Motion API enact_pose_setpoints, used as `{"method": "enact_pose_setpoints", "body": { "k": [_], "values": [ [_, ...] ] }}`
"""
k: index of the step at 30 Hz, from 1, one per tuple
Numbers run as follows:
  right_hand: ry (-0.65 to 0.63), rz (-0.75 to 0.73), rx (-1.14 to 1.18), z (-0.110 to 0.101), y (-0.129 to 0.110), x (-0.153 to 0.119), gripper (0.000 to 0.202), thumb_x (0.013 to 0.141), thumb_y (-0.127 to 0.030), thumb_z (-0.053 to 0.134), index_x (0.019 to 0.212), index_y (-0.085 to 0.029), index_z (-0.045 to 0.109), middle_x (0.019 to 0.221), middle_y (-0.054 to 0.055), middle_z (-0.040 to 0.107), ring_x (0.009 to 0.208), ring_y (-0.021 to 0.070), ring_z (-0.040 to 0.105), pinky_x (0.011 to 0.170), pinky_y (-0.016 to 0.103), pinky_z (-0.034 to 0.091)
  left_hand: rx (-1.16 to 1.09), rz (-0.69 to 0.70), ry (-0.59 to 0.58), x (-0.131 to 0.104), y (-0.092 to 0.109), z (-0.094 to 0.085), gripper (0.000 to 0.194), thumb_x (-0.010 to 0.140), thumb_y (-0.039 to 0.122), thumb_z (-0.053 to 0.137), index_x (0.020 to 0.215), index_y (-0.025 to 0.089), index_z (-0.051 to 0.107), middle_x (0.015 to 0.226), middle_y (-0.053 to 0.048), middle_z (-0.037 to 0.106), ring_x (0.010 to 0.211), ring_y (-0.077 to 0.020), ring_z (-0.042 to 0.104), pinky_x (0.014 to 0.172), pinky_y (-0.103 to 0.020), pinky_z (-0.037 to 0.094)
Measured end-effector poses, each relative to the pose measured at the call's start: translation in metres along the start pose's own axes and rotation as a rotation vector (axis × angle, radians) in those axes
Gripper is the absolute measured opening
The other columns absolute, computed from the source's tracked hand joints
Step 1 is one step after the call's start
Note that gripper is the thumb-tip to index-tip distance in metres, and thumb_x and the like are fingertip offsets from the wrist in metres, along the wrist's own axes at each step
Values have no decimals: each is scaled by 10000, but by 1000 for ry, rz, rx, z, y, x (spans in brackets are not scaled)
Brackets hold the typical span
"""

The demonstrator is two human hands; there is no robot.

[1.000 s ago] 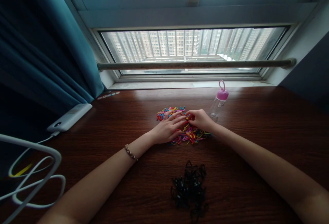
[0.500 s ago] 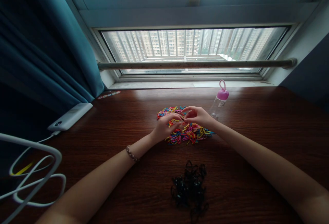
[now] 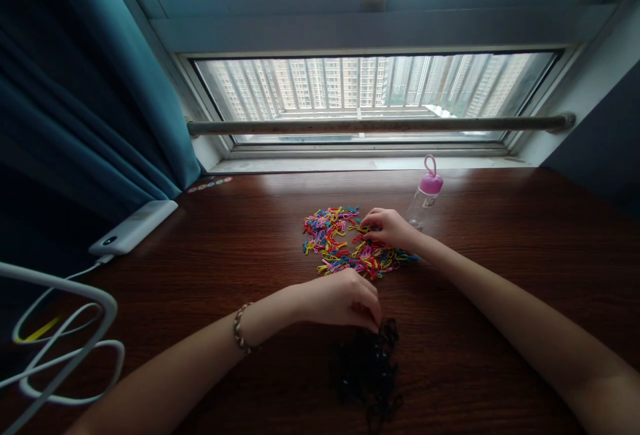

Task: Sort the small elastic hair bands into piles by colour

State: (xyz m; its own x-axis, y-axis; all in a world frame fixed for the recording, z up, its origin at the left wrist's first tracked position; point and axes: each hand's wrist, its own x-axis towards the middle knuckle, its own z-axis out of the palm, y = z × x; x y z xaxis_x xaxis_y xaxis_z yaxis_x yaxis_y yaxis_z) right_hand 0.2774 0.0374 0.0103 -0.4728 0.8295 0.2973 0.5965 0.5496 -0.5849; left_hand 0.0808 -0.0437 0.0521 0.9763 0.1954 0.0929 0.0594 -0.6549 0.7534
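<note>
Colourful small bands [image 3: 327,228] lie in a loose heap on the dark wooden table [image 3: 240,222]. My right hand [image 3: 387,227] is over the heap's right side, its fingers curved and apart, with nothing visible held between them. Nearer to me lies a tangled pile of black bands [image 3: 367,372]. At that pile's upper edge my left hand [image 3: 350,298] points down with its fingertips pressed together; whatever they pinch is too small and dark to make out. A braided bracelet [image 3: 240,328] circles the left wrist.
A clear bottle with a pink lid [image 3: 431,184] stands behind my right hand. On the left are a white power strip [image 3: 135,227], its looping cable [image 3: 75,348] and a blue curtain [image 3: 125,88]. A metal rail [image 3: 375,126] crosses the window at the back.
My left hand has left my right hand at the colourful heap and come down to the black pile. My right hand has stayed near the heap, its fingers now more apart.
</note>
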Motion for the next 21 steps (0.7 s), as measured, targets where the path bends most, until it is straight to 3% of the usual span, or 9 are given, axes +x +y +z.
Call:
{"method": "enact_pose_setpoints", "body": {
  "k": [4, 9, 11, 13, 17, 21],
  "values": [
    [116, 35, -64, 0, 4, 1, 139, 691, -104, 564, 699, -168, 687, 704, 25, 646, 640, 127, 583, 616, 221, 448, 141, 37, -48, 0, 4, 0, 113, 774, 245, 575, 755, 181, 666, 700, -44, 632, 637, -119, 581, 591, -183, 442],
    [254, 120, -33, -11, 4, 6, 137, 714, -144, 554, 739, -172, 686, 712, 19, 670, 647, 130, 604, 625, 222, 466, 228, -5, -11, -1, 4, -13, 145, 786, 259, 561, 708, 187, 659, 649, -29, 624, 602, -118, 564, 562, -193, 420],
    [202, 158, -23, -16, 1, 6, 142, 722, -166, 556, 783, -168, 684, 704, 19, 674, 636, 129, 611, 604, 215, 469, 265, -74, 6, -3, 5, -19, 156, 794, 256, 551, 712, 179, 660, 644, -24, 630, 596, -111, 565, 571, -187, 414],
    [69, 194, -72, -19, -2, 4, 150, 690, -185, 596, 810, -163, 682, 690, 23, 673, 615, 133, 611, 560, 206, 463, 310, -171, 3, -5, 6, -25, 157, 800, 254, 544, 740, 169, 662, 667, -22, 645, 606, -107, 570, 594, -183, 409],
    [-190, 224, -238, -20, -5, 0, 178, 579, -154, 668, 755, -160, 694, 673, 26, 671, 589, 147, 602, 500, 202, 436, 369, -304, -92, -12, 6, -32, 140, 789, 247, 553, 737, 165, 653, 688, -14, 656, 596, -101, 558, 587, -180, 393],
    [-132, 204, -208, -24, -10, 0, 211, 620, -59, 557, 738, -156, 702, 638, 20, 668, 579, 134, 606, 512, 195, 441, 421, -362, -243, -22, 6, -35, 133, 759, 242, 577, 674, 161, 640, 625, -7, 635, 530, -105, 518, 500, -192, 354]
  ]
}}
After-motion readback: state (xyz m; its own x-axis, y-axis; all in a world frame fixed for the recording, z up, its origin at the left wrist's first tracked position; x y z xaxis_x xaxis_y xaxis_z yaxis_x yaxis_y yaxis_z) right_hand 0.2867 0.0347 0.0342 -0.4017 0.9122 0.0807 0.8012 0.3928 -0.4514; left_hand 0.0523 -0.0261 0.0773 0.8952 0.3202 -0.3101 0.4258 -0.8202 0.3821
